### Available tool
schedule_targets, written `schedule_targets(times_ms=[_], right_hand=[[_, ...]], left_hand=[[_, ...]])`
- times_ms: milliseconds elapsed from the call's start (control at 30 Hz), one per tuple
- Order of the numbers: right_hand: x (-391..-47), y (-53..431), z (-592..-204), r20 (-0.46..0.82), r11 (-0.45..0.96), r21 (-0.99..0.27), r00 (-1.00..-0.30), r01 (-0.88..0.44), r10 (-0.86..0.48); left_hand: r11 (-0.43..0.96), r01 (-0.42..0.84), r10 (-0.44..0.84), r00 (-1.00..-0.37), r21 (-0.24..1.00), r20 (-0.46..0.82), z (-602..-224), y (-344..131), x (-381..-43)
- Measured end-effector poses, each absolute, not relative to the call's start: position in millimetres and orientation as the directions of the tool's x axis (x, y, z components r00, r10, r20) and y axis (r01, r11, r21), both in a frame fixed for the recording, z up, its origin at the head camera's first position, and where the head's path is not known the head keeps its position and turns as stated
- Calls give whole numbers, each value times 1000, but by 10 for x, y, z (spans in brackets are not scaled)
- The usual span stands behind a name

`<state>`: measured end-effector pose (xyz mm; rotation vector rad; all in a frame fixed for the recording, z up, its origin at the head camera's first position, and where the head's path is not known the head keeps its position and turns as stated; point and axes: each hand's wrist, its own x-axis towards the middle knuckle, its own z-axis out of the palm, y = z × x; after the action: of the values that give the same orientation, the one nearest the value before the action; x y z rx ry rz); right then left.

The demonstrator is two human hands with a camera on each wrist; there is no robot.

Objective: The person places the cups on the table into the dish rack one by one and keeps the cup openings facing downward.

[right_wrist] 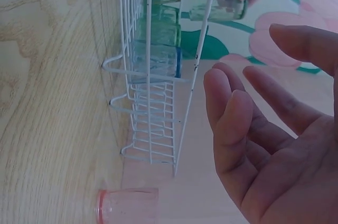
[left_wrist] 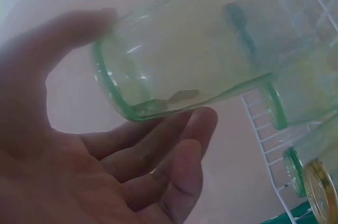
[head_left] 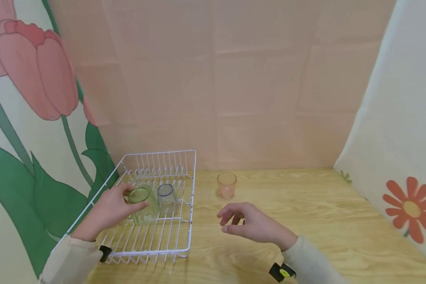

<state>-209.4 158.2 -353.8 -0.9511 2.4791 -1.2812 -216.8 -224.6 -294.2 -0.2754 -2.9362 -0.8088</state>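
My left hand [head_left: 115, 205] pinches a clear green glass [head_left: 139, 196] near its top end, thumb on one side and fingers on the other. The green glass is over the left part of a white wire dish rack [head_left: 189, 232]. Close by in the rack stands a bluish glass [head_left: 167, 197]. My right hand [head_left: 255, 223] hovers over the table with loosely bent fingers and holds nothing. Just beyond it a pink glass [head_left: 227, 186] stands upright on the table. From the left wrist, another green glass [left_wrist: 296, 94] and an amber-rimmed glass [left_wrist: 320, 189] show in the rack.
The rack sits on a light wood-grain table [head_left: 298, 205], its raised wire edge around the glasses. A plain pinkish cloth [head_left: 252, 98] hangs behind. Flower-printed cloths stand at the left and right sides.
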Motion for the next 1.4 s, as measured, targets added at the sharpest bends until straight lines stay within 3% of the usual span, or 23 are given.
schedule_targets(times_ms=[333, 900, 1400], right_hand=[[-2083, 1579, -3571, 104, 410, -800, -774, -438, -625], [-2090, 1537, -3586, 91, 394, -803, -745, -447, -660], [-2121, 1540, -3589, 87, 388, -799, -727, -460, -681]], left_hand=[[896, 176, 177, -984, 408, 35, -3004, -2359, -2335], [872, 8, 97, -983, 490, -155, -3251, -2405, -2544], [875, 2, 66, -991, 484, -116, -3404, -2376, -2569]])
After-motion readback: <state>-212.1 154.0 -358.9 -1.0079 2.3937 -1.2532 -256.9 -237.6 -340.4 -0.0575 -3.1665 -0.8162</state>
